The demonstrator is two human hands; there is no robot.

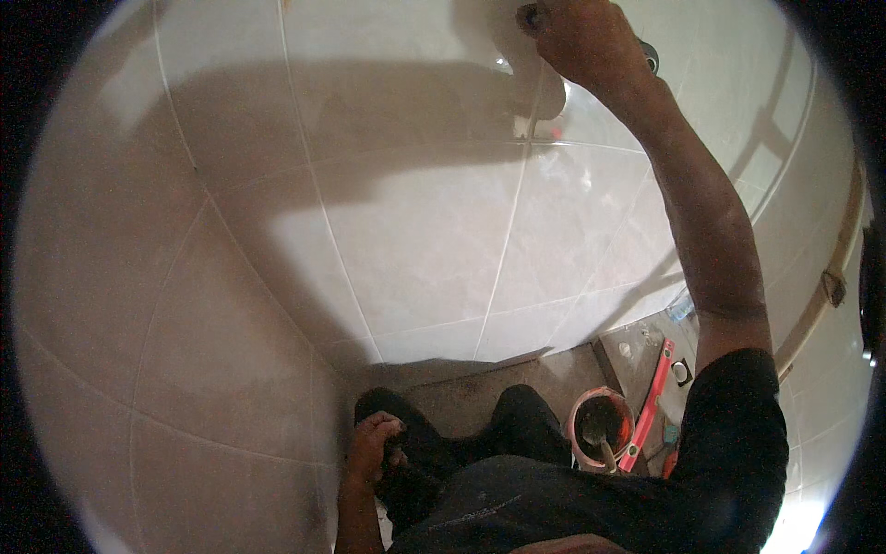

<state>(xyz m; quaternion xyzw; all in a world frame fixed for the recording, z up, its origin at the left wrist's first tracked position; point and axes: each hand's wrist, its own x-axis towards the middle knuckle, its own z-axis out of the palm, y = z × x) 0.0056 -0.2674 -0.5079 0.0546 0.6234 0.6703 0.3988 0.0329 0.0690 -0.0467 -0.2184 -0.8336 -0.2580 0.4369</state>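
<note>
My right arm reaches up along the tiled wall [415, 240]. At its end my right hand [583, 42] is closed on a small dark wad [529, 18] and holds it at the tiles; its exact kind is unclear. My left hand [374, 445] is low by my left knee, with its fingers curled in. Something dark shows at those fingers, but I cannot make out what it is.
An orange-rimmed bucket [574, 427] with dark contents and a handled tool [607, 454] stands right of my knees. Beside it lies a red spirit level [652, 402]. A clear bottle [681, 307] is by the wall. A tiled side wall [221, 388] rises close on my left.
</note>
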